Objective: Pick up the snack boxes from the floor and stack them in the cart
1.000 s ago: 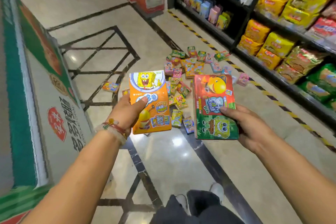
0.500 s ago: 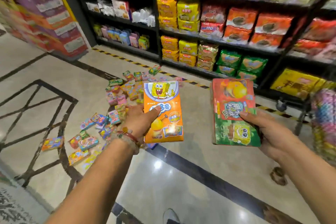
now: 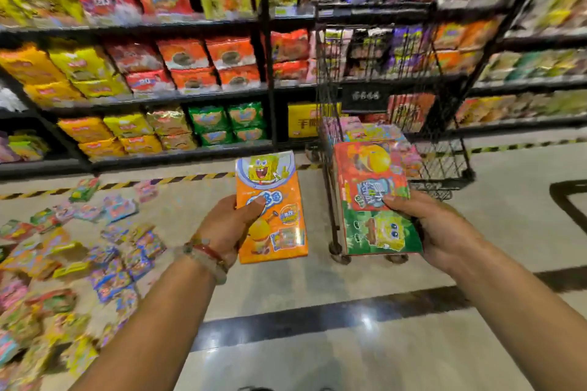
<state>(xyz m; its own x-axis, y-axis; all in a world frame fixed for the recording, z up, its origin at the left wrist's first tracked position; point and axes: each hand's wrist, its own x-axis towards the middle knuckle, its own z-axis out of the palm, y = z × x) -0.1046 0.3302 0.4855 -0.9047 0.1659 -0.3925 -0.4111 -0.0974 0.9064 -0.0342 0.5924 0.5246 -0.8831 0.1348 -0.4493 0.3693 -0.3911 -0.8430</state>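
While the left hand (image 3: 227, 225) gripped a flat orange snack box (image 3: 273, 209) by its edge, thumb laid across the printed cartoon face, the right hand (image 3: 425, 225) held a red-and-green snack box (image 3: 373, 200) the same way, both lifted side by side above the floor. The red-and-green box hid part of the black wire cart (image 3: 394, 98) just behind it, where colourful boxes (image 3: 365, 132) lay blurred beyond reading. A beaded bracelet (image 3: 203, 255) circled the left wrist. Many more small boxes (image 3: 95, 251) lay scattered at the left, smeared by motion. The glossy pale tiled floor (image 3: 365, 352) carried dark inlaid bands, and black shelves (image 3: 178, 95) of crinkly snack bags lined the aisle.
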